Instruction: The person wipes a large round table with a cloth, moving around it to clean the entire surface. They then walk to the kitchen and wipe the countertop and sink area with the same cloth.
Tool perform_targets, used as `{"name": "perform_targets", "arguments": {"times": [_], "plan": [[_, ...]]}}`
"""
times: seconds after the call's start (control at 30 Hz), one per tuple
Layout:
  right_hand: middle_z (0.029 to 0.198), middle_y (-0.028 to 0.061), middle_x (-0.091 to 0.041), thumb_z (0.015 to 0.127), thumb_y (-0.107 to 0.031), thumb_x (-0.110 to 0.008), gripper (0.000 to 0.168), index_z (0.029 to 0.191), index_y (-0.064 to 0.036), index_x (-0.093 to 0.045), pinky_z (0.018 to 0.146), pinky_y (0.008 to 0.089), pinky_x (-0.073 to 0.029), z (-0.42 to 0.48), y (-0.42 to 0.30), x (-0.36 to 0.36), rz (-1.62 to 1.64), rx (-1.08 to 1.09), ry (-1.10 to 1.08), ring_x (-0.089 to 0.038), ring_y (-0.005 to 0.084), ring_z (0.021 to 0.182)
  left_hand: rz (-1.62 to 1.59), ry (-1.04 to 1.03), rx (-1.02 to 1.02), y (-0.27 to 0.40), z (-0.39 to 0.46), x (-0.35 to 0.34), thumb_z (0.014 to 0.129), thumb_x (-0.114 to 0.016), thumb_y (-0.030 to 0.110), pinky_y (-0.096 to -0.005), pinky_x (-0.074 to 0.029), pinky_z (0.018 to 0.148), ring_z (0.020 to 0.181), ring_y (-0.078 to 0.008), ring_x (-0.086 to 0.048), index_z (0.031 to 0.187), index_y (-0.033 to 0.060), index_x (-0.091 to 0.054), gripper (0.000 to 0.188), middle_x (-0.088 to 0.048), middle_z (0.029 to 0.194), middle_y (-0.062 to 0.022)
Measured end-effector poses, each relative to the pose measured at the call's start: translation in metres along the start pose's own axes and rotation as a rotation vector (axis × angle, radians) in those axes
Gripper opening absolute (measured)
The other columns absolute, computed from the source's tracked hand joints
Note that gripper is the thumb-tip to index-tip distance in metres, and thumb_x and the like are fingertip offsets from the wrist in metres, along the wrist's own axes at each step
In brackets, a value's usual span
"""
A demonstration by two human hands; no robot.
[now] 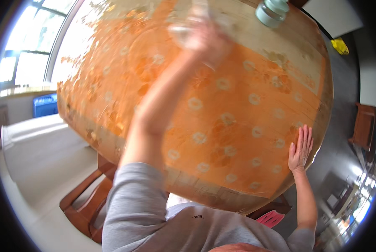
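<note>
My left hand [206,39] is blurred by motion over the far part of the table, its arm stretched across the cover. It appears closed on a pale, whitish object [179,31] whose kind I cannot make out. My right hand [301,151] lies flat, palm down and fingers extended, near the table's right edge. Under both hands is an orange and beige floral tablecloth [238,126] with a glossy, clear-looking surface, wrinkled and shining with glare on the left.
A pale green lidded jar [271,14] stands at the table's far side. Wooden chairs [90,201] [362,126] are at left and right. A white covered piece of furniture [46,141], a blue bin [45,104], a yellow object [340,46] and a pink item [270,218] surround the table.
</note>
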State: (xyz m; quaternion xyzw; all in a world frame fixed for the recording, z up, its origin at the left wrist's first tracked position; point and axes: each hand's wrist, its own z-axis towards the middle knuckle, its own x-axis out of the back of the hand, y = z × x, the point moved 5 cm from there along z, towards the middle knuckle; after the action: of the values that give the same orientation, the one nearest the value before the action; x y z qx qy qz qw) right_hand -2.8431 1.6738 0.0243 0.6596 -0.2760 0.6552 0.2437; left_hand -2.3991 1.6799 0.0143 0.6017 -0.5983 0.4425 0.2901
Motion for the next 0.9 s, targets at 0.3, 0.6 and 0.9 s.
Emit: {"name": "perform_targets", "arguments": {"times": [0.3,0.6,0.9], "plan": [[0.15,0.0112,-0.023,0.093,-0.026,-0.035,0.054,0.143,-0.005,-0.027,0.11,0.0474,-0.014,-0.003,0.007,-0.004,-0.053,0.093,0.075,-0.017,0.0313,0.14,-0.334,0.665,0.254,-0.019,-0.077,-0.052,0.082,-0.047,0.029,-0.0473,-0.033,0.098,0.118,-0.0343,-0.044,0.113,0.0064,-0.057,0.04,-0.046,0.128,-0.0157],[0.15,0.0097,-0.024,0.096,-0.026,-0.032,0.051,0.143,-0.006,-0.028,0.11,0.0445,-0.017,-0.001,0.01,-0.007,-0.047,0.164,0.123,-0.019,0.0301,0.139,-0.233,0.486,1.177,-0.234,-0.378,-0.272,0.091,-0.032,0.042,-0.0441,-0.01,0.113,0.139,-0.0354,-0.016,0.142,0.0076,-0.031,0.061,-0.022,0.149,-0.0173],[0.151,0.0052,-0.022,0.097,-0.033,-0.036,0.052,0.144,-0.013,-0.028,0.106,0.0549,-0.019,-0.001,0.011,-0.017,-0.01,0.152,0.164,-0.017,0.0293,0.14,-0.484,0.566,1.273,0.076,-0.392,-0.196,0.089,-0.042,0.044,-0.0527,-0.008,0.112,0.137,-0.0435,-0.012,0.139,-0.0035,-0.031,0.069,-0.017,0.148,-0.0254]]}}
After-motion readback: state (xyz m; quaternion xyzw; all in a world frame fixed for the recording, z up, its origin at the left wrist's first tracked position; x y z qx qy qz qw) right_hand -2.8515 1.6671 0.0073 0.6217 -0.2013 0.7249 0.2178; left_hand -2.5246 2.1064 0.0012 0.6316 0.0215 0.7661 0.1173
